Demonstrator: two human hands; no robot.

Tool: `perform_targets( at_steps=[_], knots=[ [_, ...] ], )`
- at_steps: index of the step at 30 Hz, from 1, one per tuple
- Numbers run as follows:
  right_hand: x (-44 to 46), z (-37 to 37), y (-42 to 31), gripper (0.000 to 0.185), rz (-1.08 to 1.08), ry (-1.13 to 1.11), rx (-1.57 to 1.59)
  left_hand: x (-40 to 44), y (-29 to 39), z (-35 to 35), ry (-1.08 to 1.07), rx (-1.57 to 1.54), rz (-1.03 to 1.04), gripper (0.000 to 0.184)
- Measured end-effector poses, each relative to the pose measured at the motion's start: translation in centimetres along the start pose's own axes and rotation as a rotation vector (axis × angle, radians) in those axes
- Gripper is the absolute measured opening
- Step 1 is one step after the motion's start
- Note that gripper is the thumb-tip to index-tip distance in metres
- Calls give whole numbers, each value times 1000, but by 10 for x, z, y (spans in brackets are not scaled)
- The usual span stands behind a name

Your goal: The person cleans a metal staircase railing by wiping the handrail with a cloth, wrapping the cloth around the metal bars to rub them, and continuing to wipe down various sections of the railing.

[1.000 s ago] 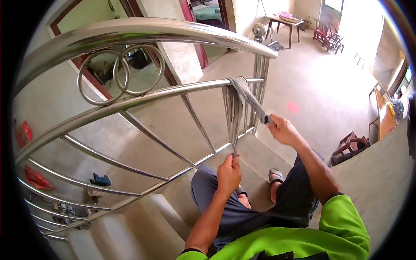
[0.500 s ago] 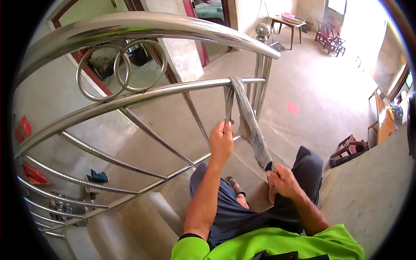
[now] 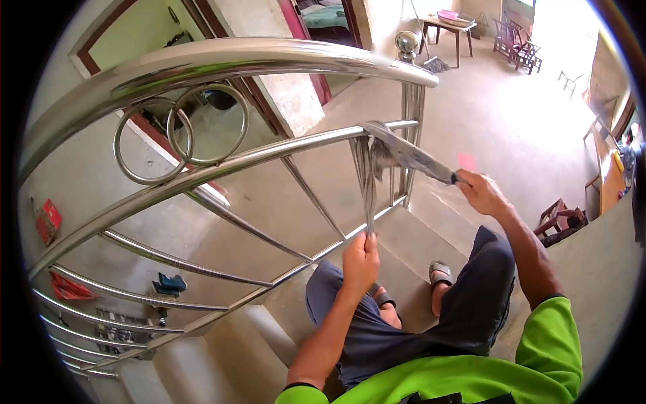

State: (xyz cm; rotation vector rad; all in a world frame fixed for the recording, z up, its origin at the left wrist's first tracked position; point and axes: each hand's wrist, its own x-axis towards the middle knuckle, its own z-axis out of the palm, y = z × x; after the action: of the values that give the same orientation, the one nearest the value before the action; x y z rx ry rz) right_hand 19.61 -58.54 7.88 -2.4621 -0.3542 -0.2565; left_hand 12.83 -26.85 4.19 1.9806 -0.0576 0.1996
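Note:
A long grey cloth (image 3: 416,159) is looped over the middle rail (image 3: 303,142) of the metal stair railing, close to the end post. My left hand (image 3: 361,258) is closed on the end that hangs down on the near side of the rail. The other end, dark at its tip, is pinched in my right hand (image 3: 482,191), raised to the right of the railing. The cloth is stretched between the rail and both hands. Above it curves the thick top handrail (image 3: 222,56), with two metal rings (image 3: 207,124) below it at the left.
Concrete steps (image 3: 202,357) run under my legs, and my sandalled feet (image 3: 441,279) rest on them. On the floor beyond stand a mop (image 3: 436,64), a small table (image 3: 447,24) and wooden chairs (image 3: 517,47). A low wall (image 3: 575,269) borders the stairs at the right.
Since half a second ago, my right hand has risen and moved right with its cloth end, while my left hand has come down with the other. The cloth has slid over the rail.

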Motion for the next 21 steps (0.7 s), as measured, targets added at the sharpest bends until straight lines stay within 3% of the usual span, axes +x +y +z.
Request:
perform_targets(
  at_steps=[3, 7, 9, 11, 15, 16, 18, 21],
  knots=[
    [-25, -11, 33, 17, 118, -56, -75, 48, -5, 8, 54, 81, 102, 23],
    [-63, -1, 73, 15, 64, 8, -150, 109, -1, 16, 113, 74, 166, 19],
    [-66, -3, 71, 14, 412, -81, 92, 121, -5, 24, 129, 117, 158, 15],
    [-56, 2, 79, 13, 390, -98, 78, 108, -9, 29, 107, 226, 201, 17],
    [-8, -10, 30, 18, 403, -54, 279, 42, -24, 40, -216, 564, 242, 17],
    [8, -10, 28, 17, 275, -60, 326, 32, -27, 43, -220, 577, 242, 17],
    [32, -9, -3, 15, 276, -53, 352, 20, -31, 50, -447, 668, 199, 20],
    [43, -5, -13, 14, 157, 17, 268, 32, -46, 63, -478, 615, 227, 23]
  ],
)
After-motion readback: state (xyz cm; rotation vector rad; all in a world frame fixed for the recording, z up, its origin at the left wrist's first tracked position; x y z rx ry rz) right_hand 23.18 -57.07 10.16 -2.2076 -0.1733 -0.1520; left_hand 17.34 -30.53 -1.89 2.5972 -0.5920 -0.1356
